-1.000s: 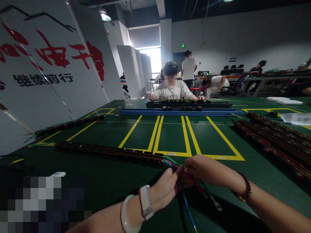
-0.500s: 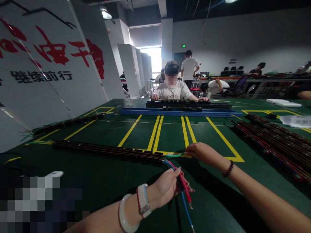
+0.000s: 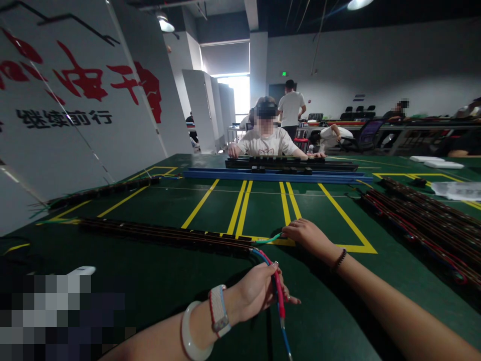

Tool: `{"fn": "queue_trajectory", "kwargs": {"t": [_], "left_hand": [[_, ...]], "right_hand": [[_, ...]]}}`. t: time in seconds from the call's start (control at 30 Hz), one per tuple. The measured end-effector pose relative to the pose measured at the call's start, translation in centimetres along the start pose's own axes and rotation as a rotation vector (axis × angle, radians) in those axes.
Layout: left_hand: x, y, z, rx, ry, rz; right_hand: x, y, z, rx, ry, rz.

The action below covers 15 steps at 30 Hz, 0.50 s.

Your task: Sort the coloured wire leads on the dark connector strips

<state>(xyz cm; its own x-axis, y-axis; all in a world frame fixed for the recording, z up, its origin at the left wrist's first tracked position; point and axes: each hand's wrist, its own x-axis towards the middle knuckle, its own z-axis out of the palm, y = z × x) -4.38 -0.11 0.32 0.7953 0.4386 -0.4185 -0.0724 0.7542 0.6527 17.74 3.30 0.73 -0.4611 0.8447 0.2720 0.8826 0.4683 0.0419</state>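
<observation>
My left hand (image 3: 259,293) is closed round a red wire (image 3: 278,293) and a blue wire (image 3: 286,342) that come out of the end of a long dark strip (image 3: 165,234) lying across the green table (image 3: 263,205). My right hand (image 3: 306,234) reaches forward and pinches the green wire (image 3: 267,240) from the same strip, holding it down near a yellow floor-style line (image 3: 353,247) on the table. A white bangle and a watch sit on my left wrist; a bead bracelet is on the right.
More dark strips with red wires (image 3: 421,220) lie at the right, another strip (image 3: 101,192) at the left. A blue rail (image 3: 278,176) and black strips lie at the far side, where a seated person (image 3: 267,140) works. White panels stand at the left.
My right hand let go of the bundle, took the green wire and drew it forward and away. The left hand kept the red and blue wires.
</observation>
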Motion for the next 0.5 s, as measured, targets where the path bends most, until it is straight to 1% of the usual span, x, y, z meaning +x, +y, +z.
{"fn": "queue_trajectory", "kwargs": {"t": [0.17, 0.27, 0.33, 0.4, 0.5], "left_hand": [[-0.1, 0.4, 0.1, 0.044, 0.001, -0.025], [0.0, 0.3, 0.0, -0.010, 0.001, -0.004], [0.2, 0.1, -0.1, -0.058, -0.011, 0.018], [0.4, -0.1, -0.3, -0.083, -0.021, 0.022], [0.6, -0.2, -0.4, -0.098, -0.035, 0.031]], "right_hand": [[-1.2, -0.7, 0.6, -0.064, 0.044, -0.055], [-1.9, -1.3, 0.7, -0.040, 0.106, -0.063], [-2.8, -1.7, 0.3, -0.021, 0.173, -0.070], [-3.9, -2.4, -0.4, -0.011, 0.220, -0.107], [-6.0, -3.9, -1.6, 0.021, 0.205, -0.225]]}}
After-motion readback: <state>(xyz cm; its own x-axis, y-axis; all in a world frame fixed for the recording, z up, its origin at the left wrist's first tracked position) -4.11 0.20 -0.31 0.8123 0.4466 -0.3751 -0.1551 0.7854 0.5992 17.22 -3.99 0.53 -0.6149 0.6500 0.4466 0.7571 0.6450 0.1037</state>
